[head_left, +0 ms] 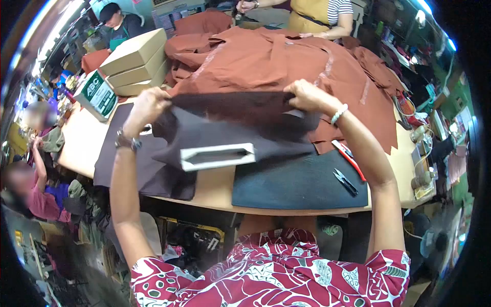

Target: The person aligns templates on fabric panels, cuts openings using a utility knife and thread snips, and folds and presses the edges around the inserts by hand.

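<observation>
A dark brown cloth piece (225,123) hangs stretched between my two hands over the table. My left hand (151,106) is closed on its upper left corner, and my right hand (307,97) pinches its upper right end. A white rectangular frame with a long slot (218,156) shows at the cloth's lower edge. More dark cloth (120,158) lies on the table at the left. Under the held cloth's right part is a dark green mat (296,184), with thread snips (345,182) and a red-handled tool (350,161) at its right.
Reddish-brown cloth (266,56) is heaped over the far table. Stacked cardboard boxes (135,61) and an ABC box (96,95) stand at the back left. A person in a yellow apron (309,20) works across the table; other people are at the left. The table's edge (215,204) runs before me.
</observation>
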A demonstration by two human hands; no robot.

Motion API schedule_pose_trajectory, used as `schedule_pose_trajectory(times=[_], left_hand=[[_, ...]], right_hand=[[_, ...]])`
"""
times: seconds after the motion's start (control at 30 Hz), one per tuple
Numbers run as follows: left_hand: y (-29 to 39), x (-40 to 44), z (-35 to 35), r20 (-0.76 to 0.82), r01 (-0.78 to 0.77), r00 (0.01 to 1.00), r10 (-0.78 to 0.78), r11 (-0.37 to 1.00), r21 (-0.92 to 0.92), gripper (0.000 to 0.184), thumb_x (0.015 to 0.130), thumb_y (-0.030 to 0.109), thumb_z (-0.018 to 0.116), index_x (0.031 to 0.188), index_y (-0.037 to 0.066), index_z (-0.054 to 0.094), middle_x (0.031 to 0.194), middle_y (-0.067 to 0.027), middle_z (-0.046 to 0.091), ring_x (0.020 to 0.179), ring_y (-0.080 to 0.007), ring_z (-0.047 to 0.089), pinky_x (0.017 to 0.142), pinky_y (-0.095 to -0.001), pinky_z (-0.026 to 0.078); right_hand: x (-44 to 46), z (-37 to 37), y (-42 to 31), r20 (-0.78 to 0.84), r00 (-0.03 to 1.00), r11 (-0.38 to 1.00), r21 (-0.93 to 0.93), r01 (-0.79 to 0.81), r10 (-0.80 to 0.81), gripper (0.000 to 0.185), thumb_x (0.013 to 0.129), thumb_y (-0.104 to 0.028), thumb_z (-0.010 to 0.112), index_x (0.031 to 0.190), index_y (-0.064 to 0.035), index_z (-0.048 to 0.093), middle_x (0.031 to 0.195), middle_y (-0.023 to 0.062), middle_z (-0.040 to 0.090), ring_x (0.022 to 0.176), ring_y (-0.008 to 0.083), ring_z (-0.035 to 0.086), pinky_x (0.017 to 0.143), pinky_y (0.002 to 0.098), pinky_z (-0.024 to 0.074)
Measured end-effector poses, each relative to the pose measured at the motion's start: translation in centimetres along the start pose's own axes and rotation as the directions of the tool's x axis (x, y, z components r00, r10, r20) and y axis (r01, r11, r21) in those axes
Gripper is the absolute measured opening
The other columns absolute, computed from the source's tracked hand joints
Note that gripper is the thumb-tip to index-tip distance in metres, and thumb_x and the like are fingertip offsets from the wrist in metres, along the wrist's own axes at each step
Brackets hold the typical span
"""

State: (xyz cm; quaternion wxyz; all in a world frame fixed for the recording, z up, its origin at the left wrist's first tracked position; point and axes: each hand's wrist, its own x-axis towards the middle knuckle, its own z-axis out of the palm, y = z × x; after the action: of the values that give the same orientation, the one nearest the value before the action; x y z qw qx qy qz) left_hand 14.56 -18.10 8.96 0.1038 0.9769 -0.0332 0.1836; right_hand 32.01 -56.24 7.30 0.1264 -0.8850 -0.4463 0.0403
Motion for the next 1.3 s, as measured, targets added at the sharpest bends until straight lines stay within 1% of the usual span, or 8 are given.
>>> schedule_pose_trajectory(times=[0.1, 0.3, 0.5, 0.57, 0.67, 0.77, 1.03, 1.3], left_hand=[[-4.3, 1.1, -3.2, -0.089, 0.099, 0.993, -0.074, 0.942, 0.320, 0.018, 0.070, 0.016, 0.066, 0.083, 0.006, 0.072, 0.083, -0.0219, 0.065, 0.082, -0.0359, 0.063, 0.076, -0.0436, 0.049], [-13.8, 6.7, -7.6, -0.442, 0.314, 0.897, -0.010, 0.719, 0.620, 0.020, 0.081, 0.025, 0.056, 0.085, 0.011, 0.071, 0.086, -0.0193, 0.067, 0.080, -0.0340, 0.066, 0.073, -0.0425, 0.052], [-11.4, 6.8, -13.6, -0.740, 0.546, 0.593, -0.317, 0.834, 0.080, 0.040, 0.085, 0.036, 0.042, 0.095, 0.010, 0.070, 0.099, -0.0219, 0.064, 0.092, -0.0388, 0.062, 0.083, -0.0440, 0.047], [-10.3, 4.3, -13.6, -0.750, 0.344, 0.348, -0.562, 0.821, -0.456, 0.045, 0.085, 0.041, 0.043, 0.097, 0.007, 0.070, 0.097, -0.0208, 0.066, 0.093, -0.0356, 0.062, 0.084, -0.0405, 0.045], [-12.5, -0.2, -12.1, -0.721, 0.205, 0.378, -0.581, 0.812, -0.547, 0.041, 0.084, 0.037, 0.054, 0.096, 0.002, 0.070, 0.095, -0.0150, 0.069, 0.089, -0.0227, 0.063, 0.082, -0.0320, 0.044], [-15.6, -5.1, -8.8, -0.595, 0.081, 0.373, -0.712, 0.663, -0.744, 0.023, 0.077, 0.004, 0.062, 0.098, 0.001, 0.070, 0.081, -0.0053, 0.068, 0.068, -0.0103, 0.061, 0.060, -0.0239, 0.048], [-18.4, -16.3, -0.9, -0.341, 0.433, 0.260, -0.903, 0.425, -0.795, 0.050, 0.075, 0.000, 0.055, 0.125, 0.001, 0.054, 0.074, -0.0010, 0.060, 0.057, -0.0073, 0.051, 0.050, -0.0212, 0.043], [-21.8, -24.3, 5.3, -0.438, 0.618, 0.169, -0.883, 0.441, -0.651, 0.060, 0.070, 0.006, 0.058, 0.126, -0.010, 0.047, 0.110, -0.0205, 0.063, 0.089, -0.0196, 0.063, 0.079, -0.0294, 0.048]], right_hand=[[5.7, -0.8, 0.4, -0.020, 0.999, 0.994, -0.105, 0.035, -0.037, 0.024, 0.078, -0.014, 0.056, 0.098, -0.0065, 0.068, 0.084, 0.0179, 0.068, 0.079, 0.0328, 0.066, 0.074, 0.0416, 0.0520], [13.9, -4.4, -3.5, -0.203, 0.966, 0.886, 0.460, -0.047, 0.157, 0.034, 0.095, -0.016, 0.035, 0.120, -0.0062, 0.055, 0.061, 0.0080, 0.059, 0.046, 0.0173, 0.058, 0.043, 0.0317, 0.0489], [17.3, -6.1, -7.2, -0.616, 0.746, 0.455, 0.757, 0.470, 0.254, 0.034, 0.097, -0.018, 0.043, 0.126, -0.0068, 0.055, 0.111, 0.0070, 0.062, 0.093, 0.0142, 0.063, 0.075, 0.0281, 0.0517], [14.5, -5.4, -9.8, -0.748, 0.656, 0.323, 0.649, 0.689, 0.102, 0.034, 0.096, -0.019, 0.046, 0.125, -0.0038, 0.055, 0.114, 0.0068, 0.061, 0.097, 0.0144, 0.061, 0.082, 0.0294, 0.0499], [11.3, -2.4, -14.3, -0.820, 0.556, 0.120, 0.571, 0.812, 0.137, 0.031, 0.091, -0.019, 0.054, 0.116, -0.0011, 0.061, 0.089, 0.0040, 0.066, 0.079, 0.0079, 0.057, 0.073, 0.0222, 0.0480], [9.2, 2.2, -16.4, -0.661, 0.697, 0.150, 0.747, 0.648, 0.278, 0.026, 0.087, -0.016, 0.062, 0.107, 0.0007, 0.066, 0.095, 0.0038, 0.066, 0.085, 0.0086, 0.058, 0.082, 0.0228, 0.0468], [5.9, 14.4, -19.0, -0.219, 0.948, 0.248, 0.955, 0.161, 0.230, 0.033, 0.081, 0.001, 0.061, 0.114, 0.0025, 0.061, 0.105, 0.0078, 0.064, 0.089, 0.0106, 0.060, 0.082, 0.0237, 0.0478], [2.7, 19.7, -20.7, 0.035, 0.997, 0.500, 0.866, 0.007, -0.073, 0.068, 0.074, -0.002, 0.065, 0.136, 0.0048, 0.038, 0.133, 0.0189, 0.048, 0.120, 0.0214, 0.048, 0.101, 0.0296, 0.0362]])
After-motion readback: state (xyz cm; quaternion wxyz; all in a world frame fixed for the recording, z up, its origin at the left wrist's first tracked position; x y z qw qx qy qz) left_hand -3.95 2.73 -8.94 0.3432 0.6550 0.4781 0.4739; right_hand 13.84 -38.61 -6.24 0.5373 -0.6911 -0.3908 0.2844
